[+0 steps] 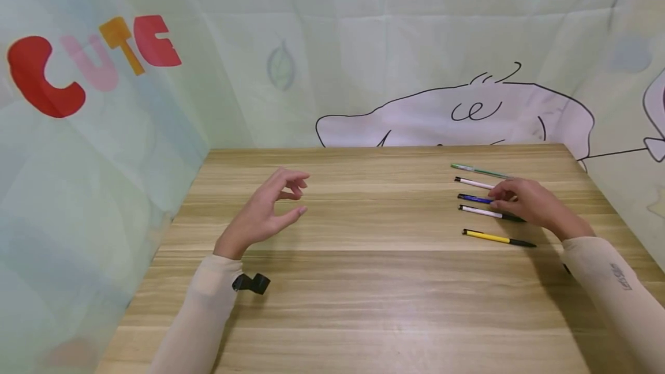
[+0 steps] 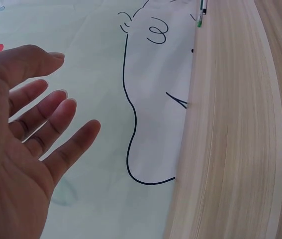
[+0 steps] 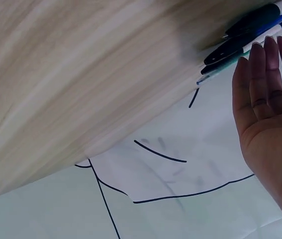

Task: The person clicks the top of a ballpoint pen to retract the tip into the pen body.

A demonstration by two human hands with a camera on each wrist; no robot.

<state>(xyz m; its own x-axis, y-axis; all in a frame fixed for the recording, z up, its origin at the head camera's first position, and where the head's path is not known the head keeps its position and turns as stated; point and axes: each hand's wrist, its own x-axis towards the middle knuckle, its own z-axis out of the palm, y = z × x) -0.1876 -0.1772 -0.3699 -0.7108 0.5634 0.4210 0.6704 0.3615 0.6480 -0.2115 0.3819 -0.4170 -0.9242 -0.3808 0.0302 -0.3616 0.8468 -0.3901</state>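
Blue pen, head view: in a row at the table's right side, between two white pens; the blue pen looks light, stiff and hard to break, its smooth round barrel probably slippery and apt to roll, best pinched mid-barrel.
Right hand, head view: the right hand has thumb and fingertips bent down at that pen; whether they pinch it, I cannot tell.
Other pens, head view: a slim green pen behind, a yellow pen with a dark tapered end in front.
Left hand, left wrist view: the left hand is raised, fingers loosely spread, grasping nothing; beside it, streaky wood grain and creased cloth.
Pen ends, right wrist view: dark, tapered, overlapping beyond fairly straight fingers; thumb unseen.
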